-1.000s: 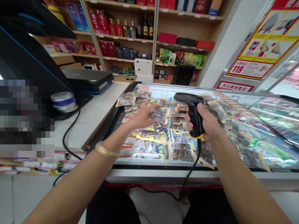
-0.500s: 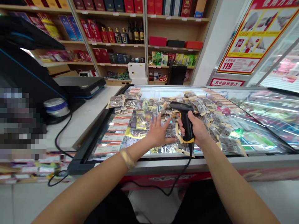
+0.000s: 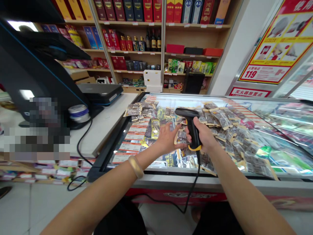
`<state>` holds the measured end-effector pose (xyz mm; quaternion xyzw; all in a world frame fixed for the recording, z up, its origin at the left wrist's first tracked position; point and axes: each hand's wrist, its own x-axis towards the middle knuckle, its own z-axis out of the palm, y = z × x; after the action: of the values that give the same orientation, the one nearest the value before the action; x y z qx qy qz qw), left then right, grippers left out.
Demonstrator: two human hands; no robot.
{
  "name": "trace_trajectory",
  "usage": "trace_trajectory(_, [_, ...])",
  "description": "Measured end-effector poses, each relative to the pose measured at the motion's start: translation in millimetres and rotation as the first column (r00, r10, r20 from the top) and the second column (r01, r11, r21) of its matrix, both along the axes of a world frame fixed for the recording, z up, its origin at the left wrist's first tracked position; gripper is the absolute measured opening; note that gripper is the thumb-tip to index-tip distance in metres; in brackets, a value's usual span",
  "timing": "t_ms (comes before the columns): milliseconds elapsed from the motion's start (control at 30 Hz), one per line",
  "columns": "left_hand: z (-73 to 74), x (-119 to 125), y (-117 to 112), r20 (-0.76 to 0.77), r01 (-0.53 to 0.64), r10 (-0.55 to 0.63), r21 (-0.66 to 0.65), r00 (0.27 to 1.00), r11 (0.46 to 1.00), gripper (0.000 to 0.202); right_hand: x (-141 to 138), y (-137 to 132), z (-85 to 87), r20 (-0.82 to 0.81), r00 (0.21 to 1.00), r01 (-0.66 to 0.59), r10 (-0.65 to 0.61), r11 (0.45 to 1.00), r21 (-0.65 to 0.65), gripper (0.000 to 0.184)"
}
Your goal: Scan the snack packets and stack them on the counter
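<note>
My right hand (image 3: 204, 134) is wrapped round the handle of a black and yellow barcode scanner (image 3: 194, 130). The scanner's head points left, above the packets, and its cord (image 3: 193, 187) drops over the front edge. My left hand (image 3: 167, 138) is open, thumb and fingers spread, low over small packets just left of the scanner; whether it touches them I cannot tell. A gold bangle (image 3: 136, 166) circles the left wrist. Many brown snack packets (image 3: 221, 118) lie scattered on the glass top of a chest freezer (image 3: 156, 178). A yellow packet (image 3: 155, 128) lies just beyond the left fingers.
On the left, a counter (image 3: 110, 119) carries a black scale (image 3: 101, 91), a black terminal (image 3: 46, 75) and a round white-and-blue container (image 3: 79, 114). Orange-and-white price tags (image 3: 132, 146) line the freezer's left side. Shelves (image 3: 137, 24) of boxes and bottles stand behind.
The view has turned a little to the left, so the surroundings sit farther right. My left fingers have curled slightly over the packets. The scanner stays in my right hand.
</note>
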<state>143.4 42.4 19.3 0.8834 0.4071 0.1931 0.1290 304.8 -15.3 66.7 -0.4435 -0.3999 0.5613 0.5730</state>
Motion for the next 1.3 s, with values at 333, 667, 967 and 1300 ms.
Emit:
trace_trajectory(333, [43.4, -127, 115, 0.290, -0.714, 0.718, -0.138, 0.633, 0.686, 0.066, -70, 67, 12.2, -0.056, 0.991, -0.119, 0.118, 0.993, -0.012, 0.059])
trace_trajectory(667, [29.2, -147, 154, 0.129, -0.736, 0.787, -0.288, 0.603, 0.612, 0.089, -80, 90, -27.7, -0.069, 0.991, -0.119, 0.116, 0.993, -0.028, 0.061])
trace_trajectory(967, [36.4, -139, 121, 0.284, -0.744, 0.785, -0.258, 0.551, 0.616, 0.076, -85, 92, -40.7, -0.064, 0.989, -0.133, 0.130, 0.990, -0.050, 0.069])
trace_trajectory(1300, [30.0, -127, 117, 0.739, -0.120, 0.625, -0.617, 0.252, 0.778, 0.050, -80, 81, -36.4, 0.034, 0.986, -0.162, 0.162, 0.987, -0.003, 0.067])
